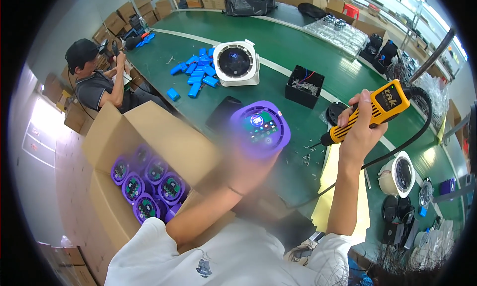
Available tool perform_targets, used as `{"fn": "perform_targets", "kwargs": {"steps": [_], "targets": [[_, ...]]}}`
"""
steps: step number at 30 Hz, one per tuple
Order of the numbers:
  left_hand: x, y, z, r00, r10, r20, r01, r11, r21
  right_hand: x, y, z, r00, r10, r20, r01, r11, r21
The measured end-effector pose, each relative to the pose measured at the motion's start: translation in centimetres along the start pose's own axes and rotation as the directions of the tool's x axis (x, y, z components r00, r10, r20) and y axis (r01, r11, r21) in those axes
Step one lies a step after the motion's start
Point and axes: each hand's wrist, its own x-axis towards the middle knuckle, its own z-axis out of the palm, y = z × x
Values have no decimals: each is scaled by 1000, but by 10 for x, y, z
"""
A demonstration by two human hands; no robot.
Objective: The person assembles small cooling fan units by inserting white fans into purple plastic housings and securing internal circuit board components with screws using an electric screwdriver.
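My left hand (253, 166), smeared by blur, grips a purple round housing (260, 128) from below; its exposed green circuit board shows a lit display. In my right hand (358, 134) is a yellow and black electric screwdriver (382, 107), its bit slanting down and left toward the table. Loose screws (306, 159) lie on the green mat under the bit. To my left, an open cardboard box (107, 199) holds several more purple housings (133, 186) with boards showing.
Blue battery-like packs (198, 76) are piled beside a white round-faced device (236, 62). A black bin (304, 87) contains screws and wires. Yellow paper (328, 191) lies under my right forearm. The screwdriver's black cable (428, 127) loops at right. A co-worker (94, 80) sits at far left.
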Motion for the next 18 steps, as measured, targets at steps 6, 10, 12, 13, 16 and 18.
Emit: {"fn": "perform_targets", "kwargs": {"steps": [6,10,12,13,16,18], "targets": [[-48,-12,-28,857,-451,249,512,689,-513,-1,-5,-8,1000,-5,8,5,1000,-16],[-83,75,27,780,-625,-31,572,691,442,1,-6,-5,999,7,32,-5,999,-41],[-75,109,15,957,-224,187,64,788,612,0,-10,-2,998,8,63,-4,998,-66],[-58,125,16,979,28,200,-171,645,745,-2,-9,1,997,-4,74,7,999,-46],[15,173,9,834,395,386,-421,3,907,-3,-10,14,995,-20,102,25,998,-50],[47,184,2,918,266,295,-310,19,950,-7,-7,32,993,-20,116,20,1000,1]]}}
